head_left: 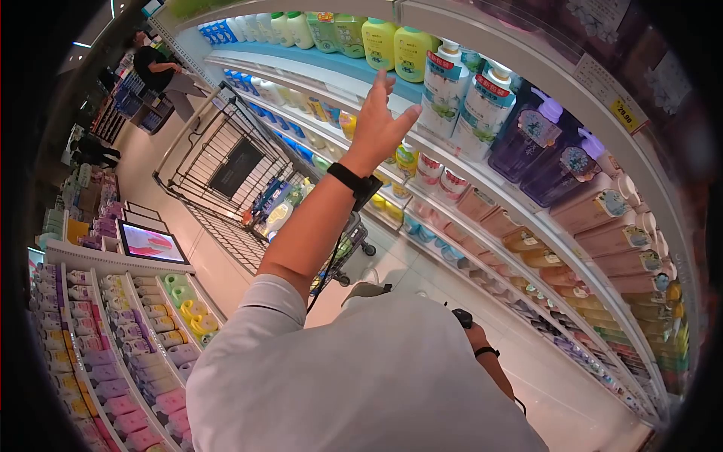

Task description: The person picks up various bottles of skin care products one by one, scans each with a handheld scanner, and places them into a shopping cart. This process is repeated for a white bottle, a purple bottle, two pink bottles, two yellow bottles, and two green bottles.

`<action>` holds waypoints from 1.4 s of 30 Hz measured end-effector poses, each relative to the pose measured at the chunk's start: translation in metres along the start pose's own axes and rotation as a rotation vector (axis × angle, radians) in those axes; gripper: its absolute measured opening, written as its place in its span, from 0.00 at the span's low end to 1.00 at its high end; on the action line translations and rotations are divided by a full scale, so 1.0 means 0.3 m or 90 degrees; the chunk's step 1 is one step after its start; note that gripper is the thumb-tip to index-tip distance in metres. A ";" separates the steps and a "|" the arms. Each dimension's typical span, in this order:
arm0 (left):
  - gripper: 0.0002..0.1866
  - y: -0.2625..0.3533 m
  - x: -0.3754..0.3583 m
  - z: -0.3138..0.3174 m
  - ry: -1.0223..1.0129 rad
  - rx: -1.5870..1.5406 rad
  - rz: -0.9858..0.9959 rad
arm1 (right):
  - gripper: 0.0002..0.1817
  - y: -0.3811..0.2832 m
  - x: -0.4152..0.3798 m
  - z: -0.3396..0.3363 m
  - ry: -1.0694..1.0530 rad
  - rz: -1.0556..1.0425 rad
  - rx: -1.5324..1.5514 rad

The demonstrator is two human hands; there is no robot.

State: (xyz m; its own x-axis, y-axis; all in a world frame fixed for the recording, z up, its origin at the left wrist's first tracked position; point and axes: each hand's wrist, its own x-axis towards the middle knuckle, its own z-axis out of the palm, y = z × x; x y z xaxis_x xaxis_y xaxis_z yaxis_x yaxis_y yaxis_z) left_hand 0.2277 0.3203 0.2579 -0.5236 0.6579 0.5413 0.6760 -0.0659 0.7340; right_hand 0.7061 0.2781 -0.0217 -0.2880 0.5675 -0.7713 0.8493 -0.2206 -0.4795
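Observation:
My left hand, with a dark watch at the wrist, is stretched out towards the shelf. Its fingers are extended, the thumb is apart, and nothing is in it. Close beyond the fingertips stand yellow-green bottles. To the right of the hand are white pump bottles with red labels. Lower down at my right side, my right hand is closed at a small black object, partly hidden by my shirt. I cannot make out what this object is.
A wire shopping cart with packaged goods stands at the left. Purple pump bottles and pouches line the right shelves. A screen and a product shelf are at lower left. Another person stands in the back.

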 end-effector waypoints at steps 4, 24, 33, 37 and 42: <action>0.57 0.019 0.109 0.114 -0.052 -0.006 0.015 | 0.20 0.061 0.062 -0.010 0.053 0.015 0.099; 0.42 -0.021 0.117 0.188 0.088 -0.125 -0.039 | 0.18 0.130 -0.125 -0.030 0.101 0.058 0.104; 0.27 -0.041 -0.079 -0.099 0.328 -0.651 -0.067 | 0.18 0.038 -0.106 -0.064 0.091 0.039 0.089; 0.35 -0.073 -0.232 -0.225 0.232 -0.915 -0.257 | 0.17 -0.064 -0.044 -0.103 0.077 -0.054 0.180; 0.40 -0.167 -0.512 -0.236 0.109 -0.975 -0.428 | 0.20 -0.358 -0.036 -0.170 -0.030 -0.161 0.172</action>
State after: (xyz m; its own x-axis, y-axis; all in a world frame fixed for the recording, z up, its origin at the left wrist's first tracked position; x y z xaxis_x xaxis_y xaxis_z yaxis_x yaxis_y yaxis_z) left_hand 0.2376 0.1694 0.1669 -0.6064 0.7935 -0.0522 -0.7132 -0.5136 0.4769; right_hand 0.6406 0.3362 0.0593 -0.4997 0.5948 -0.6297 0.6033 -0.2826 -0.7458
